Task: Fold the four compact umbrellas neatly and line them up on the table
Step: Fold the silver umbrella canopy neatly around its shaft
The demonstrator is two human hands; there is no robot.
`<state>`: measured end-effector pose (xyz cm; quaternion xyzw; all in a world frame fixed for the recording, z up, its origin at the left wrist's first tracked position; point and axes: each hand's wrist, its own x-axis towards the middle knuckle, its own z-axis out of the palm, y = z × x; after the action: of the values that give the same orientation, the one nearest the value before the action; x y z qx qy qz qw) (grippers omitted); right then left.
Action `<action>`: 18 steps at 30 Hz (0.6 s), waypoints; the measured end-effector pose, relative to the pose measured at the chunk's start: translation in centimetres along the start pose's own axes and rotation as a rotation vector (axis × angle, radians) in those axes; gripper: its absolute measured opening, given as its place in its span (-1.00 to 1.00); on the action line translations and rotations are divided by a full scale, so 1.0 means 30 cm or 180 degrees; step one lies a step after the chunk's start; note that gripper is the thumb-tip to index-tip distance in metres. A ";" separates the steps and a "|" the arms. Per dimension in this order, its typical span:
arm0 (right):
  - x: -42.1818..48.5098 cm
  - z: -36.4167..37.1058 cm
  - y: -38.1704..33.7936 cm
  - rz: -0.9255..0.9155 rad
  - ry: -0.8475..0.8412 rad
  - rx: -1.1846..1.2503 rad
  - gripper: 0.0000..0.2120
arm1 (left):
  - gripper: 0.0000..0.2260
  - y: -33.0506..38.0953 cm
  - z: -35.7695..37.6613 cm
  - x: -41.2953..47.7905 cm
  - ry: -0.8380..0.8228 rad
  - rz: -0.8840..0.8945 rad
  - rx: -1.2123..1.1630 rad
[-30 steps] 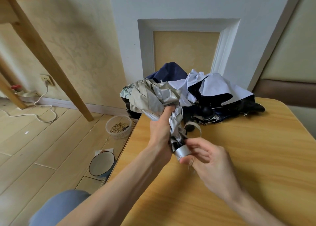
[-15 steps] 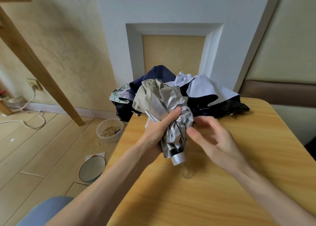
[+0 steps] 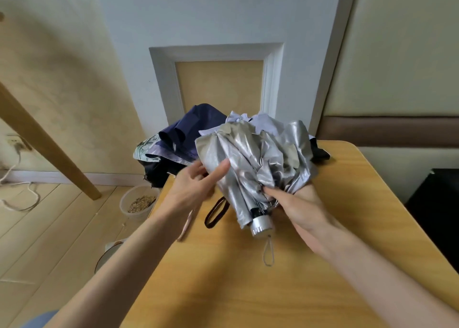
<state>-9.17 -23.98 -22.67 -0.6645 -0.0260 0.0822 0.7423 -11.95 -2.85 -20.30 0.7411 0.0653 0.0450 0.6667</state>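
Silver umbrella point(image 3: 253, 158) held just above the wooden surface point(image 3: 323, 290), handle end point(image 3: 260, 224) down, canopy loose and crumpled. Right hand point(image 3: 300, 206): fingers clenched round gathered fabric near the handle. Left hand point(image 3: 193, 181): thumb on canopy's left fold, blurred, grip can't be told. Other umbrellas point(image 3: 188, 133) heaped at far edge, behind

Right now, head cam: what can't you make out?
1. Umbrella pile: head view, silver umbrella covers its right side; count unclear.
2. Left hand: motion-blurred; can't tell if it pinches the canopy.
3. Right hand: grips the silver umbrella, fingertips buried in folds.
4. Floor bowl: mostly behind the left forearm.
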 end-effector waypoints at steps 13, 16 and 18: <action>0.001 0.014 -0.008 -0.0107 -0.1165 0.0759 -0.59 | -0.47 -0.134 0.155 -0.047 -0.0285 0.0398 -0.0354; 0.022 -0.022 -0.038 -0.0107 -0.1499 0.0770 -0.49 | -0.68 -0.176 0.102 -0.048 0.0001 0.0290 0.0091; 0.030 -0.035 -0.060 -0.0374 -0.1310 0.0067 -0.54 | -0.62 -0.173 0.092 -0.055 -0.0005 0.0259 0.0172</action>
<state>-7.99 -25.05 -21.06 -0.6233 -0.2147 0.1730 0.7318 -13.35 -5.28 -25.72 0.7609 0.0357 0.0697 0.6441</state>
